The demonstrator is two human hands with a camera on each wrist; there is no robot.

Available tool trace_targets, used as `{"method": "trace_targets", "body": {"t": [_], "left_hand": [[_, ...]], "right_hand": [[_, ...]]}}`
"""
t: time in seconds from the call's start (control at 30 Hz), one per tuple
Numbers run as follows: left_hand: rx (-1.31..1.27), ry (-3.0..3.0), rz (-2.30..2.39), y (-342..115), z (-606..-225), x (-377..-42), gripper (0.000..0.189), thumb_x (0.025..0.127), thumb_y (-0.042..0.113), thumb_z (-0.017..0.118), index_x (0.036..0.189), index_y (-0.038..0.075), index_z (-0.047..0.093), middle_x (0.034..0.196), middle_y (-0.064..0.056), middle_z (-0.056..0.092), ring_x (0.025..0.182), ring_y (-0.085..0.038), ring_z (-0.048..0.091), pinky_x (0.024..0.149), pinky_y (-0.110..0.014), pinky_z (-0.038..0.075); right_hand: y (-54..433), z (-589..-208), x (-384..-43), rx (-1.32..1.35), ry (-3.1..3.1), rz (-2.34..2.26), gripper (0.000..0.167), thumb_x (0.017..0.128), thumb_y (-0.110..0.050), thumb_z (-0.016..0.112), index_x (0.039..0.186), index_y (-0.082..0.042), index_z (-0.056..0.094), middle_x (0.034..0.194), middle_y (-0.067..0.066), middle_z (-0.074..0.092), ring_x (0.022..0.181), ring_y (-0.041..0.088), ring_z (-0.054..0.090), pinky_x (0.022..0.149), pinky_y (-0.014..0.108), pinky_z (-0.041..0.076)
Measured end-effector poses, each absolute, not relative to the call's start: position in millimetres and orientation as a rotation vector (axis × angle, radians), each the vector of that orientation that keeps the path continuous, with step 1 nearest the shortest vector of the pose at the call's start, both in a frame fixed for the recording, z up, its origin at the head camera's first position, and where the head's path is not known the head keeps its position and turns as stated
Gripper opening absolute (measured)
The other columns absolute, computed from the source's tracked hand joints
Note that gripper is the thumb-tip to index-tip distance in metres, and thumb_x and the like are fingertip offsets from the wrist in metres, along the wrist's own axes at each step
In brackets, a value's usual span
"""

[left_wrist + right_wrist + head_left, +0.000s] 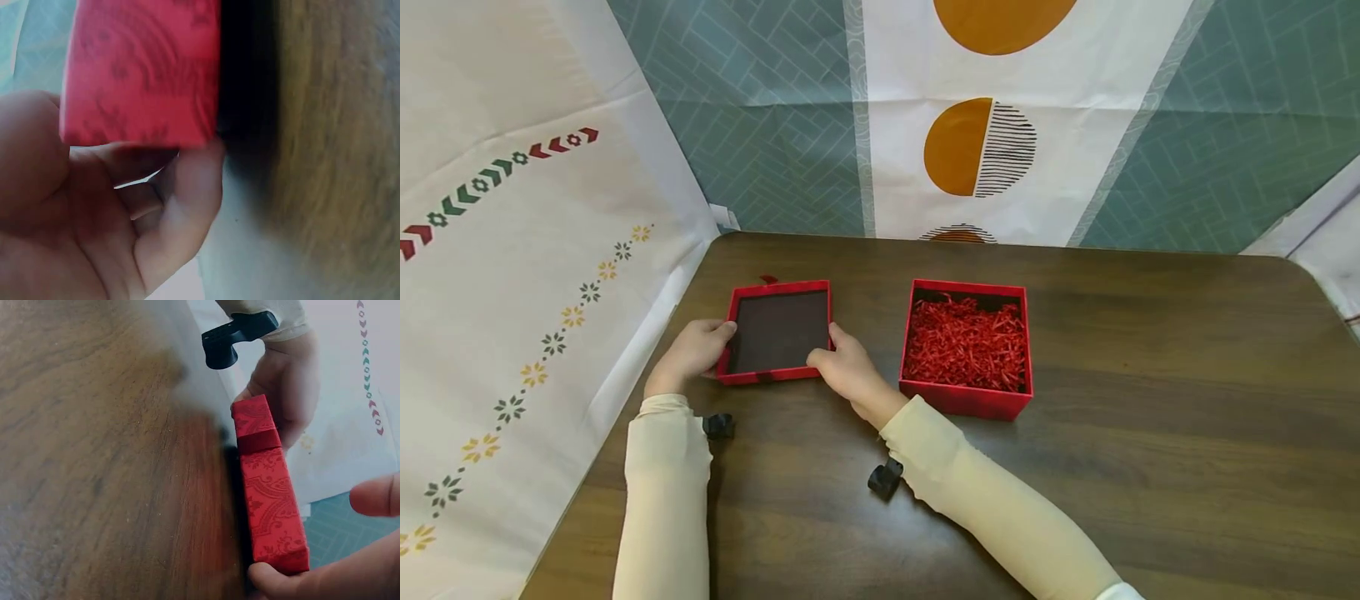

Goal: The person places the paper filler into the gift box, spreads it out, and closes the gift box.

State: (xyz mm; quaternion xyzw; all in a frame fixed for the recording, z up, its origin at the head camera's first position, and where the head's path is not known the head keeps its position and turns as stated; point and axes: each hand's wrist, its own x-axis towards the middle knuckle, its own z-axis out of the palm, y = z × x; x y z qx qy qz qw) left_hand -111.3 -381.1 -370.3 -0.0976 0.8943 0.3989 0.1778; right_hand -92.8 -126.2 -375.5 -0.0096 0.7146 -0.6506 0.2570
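Note:
A shallow red box lid [782, 333] lies inner side up, showing its dark lining, close over the left part of the table. My left hand [694, 354] grips its left side, thumb at the rim; the left wrist view has the fingers at the underside of its patterned red end [140, 81]. At the near right corner, my right hand [852, 371] holds the lid. One fingertip [269, 575] touches that corner in the right wrist view, with another digit raised apart. To the right stands a red box [967, 400] filled with red shredded paper [962, 343].
The wooden table [1150, 400] ends at a patterned cloth wall [760, 150] at the back and a white printed cloth [512, 292] on the left. A red ribbon loop [768, 279] sticks out behind the lid. Black wrist cameras [885, 479] sit at both sleeves.

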Motion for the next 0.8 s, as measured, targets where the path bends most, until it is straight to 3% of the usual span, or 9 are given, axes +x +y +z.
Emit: {"method": "trace_targets", "body": {"t": [0.07,0.13,0.2,0.27,0.37,0.47,0.57,0.8], "left_hand": [[-0.301,2.462,1.202,-382,-370,-112,0.060,0.110,0.032,0.035,0.146,-0.016,0.038,0.113,-0.027,0.060,0.085,-0.022,0.067,0.067,-0.038,0.060],[-0.307,2.456,1.192,-383,-367,-112,0.063,0.110,0.036,0.035,0.148,-0.014,0.037,0.117,-0.027,0.058,0.090,-0.024,0.067,0.071,-0.039,0.060],[-0.294,2.531,1.102,-383,-362,-113,0.064,0.109,0.039,0.036,0.148,-0.012,0.038,0.125,-0.029,0.056,0.104,-0.033,0.064,0.084,-0.046,0.056],[-0.245,2.651,0.979,-382,-355,-118,0.061,0.109,0.038,0.039,0.147,-0.010,0.041,0.133,-0.031,0.054,0.118,-0.042,0.056,0.096,-0.053,0.049],[-0.140,2.808,0.841,-376,-345,-138,0.053,0.106,0.028,0.048,0.144,-0.009,0.046,0.139,-0.031,0.051,0.129,-0.047,0.047,0.105,-0.059,0.036],[-0.005,2.846,0.792,-366,-342,-167,0.048,0.102,0.018,0.055,0.143,-0.006,0.049,0.141,-0.030,0.050,0.128,-0.046,0.048,0.104,-0.059,0.037],[0.076,2.812,0.730,-358,-345,-191,0.046,0.102,0.015,0.055,0.144,-0.004,0.050,0.143,-0.029,0.049,0.129,-0.045,0.048,0.104,-0.058,0.038],[0.030,2.742,0.571,-358,-356,-209,0.049,0.107,0.024,0.047,0.149,-0.002,0.044,0.145,-0.028,0.049,0.134,-0.045,0.043,0.109,-0.059,0.033]], "right_hand": [[-124,-374,-93,0.001,1.942,-1.777,0.077,0.089,-0.008,0.052,0.160,-0.005,0.024,0.165,0.005,0.023,0.143,0.021,0.030,0.101,0.036,0.034],[-123,-375,-93,0.017,1.964,-1.786,0.075,0.088,-0.006,0.052,0.159,-0.004,0.027,0.164,0.006,0.025,0.144,0.022,0.029,0.105,0.035,0.034],[-123,-377,-93,0.017,1.997,-1.770,0.075,0.088,-0.005,0.053,0.159,-0.003,0.028,0.163,0.008,0.027,0.144,0.023,0.031,0.106,0.036,0.035],[-123,-379,-93,-0.002,2.030,-1.746,0.076,0.088,-0.006,0.054,0.159,-0.003,0.026,0.163,0.008,0.027,0.148,0.022,0.023,0.114,0.037,0.029],[-122,-381,-93,-0.022,2.050,-1.730,0.077,0.089,-0.006,0.054,0.161,-0.006,0.024,0.163,0.008,0.027,0.148,0.022,0.025,0.111,0.039,0.031],[-118,-382,-94,-0.050,2.070,-1.745,0.079,0.088,-0.003,0.053,0.161,-0.011,0.026,0.163,0.008,0.029,0.147,0.022,0.026,0.108,0.040,0.032],[-115,-384,-93,-0.158,2.138,-1.692,0.072,0.088,0.000,0.053,0.158,-0.013,0.038,0.161,0.008,0.034,0.145,0.024,0.031,0.106,0.043,0.035],[-116,-382,-90,-0.511,2.436,-1.255,0.045,0.094,-0.005,0.061,0.139,-0.009,0.061,0.147,0.014,0.050,0.137,0.033,0.043,0.110,0.045,0.038]]}}
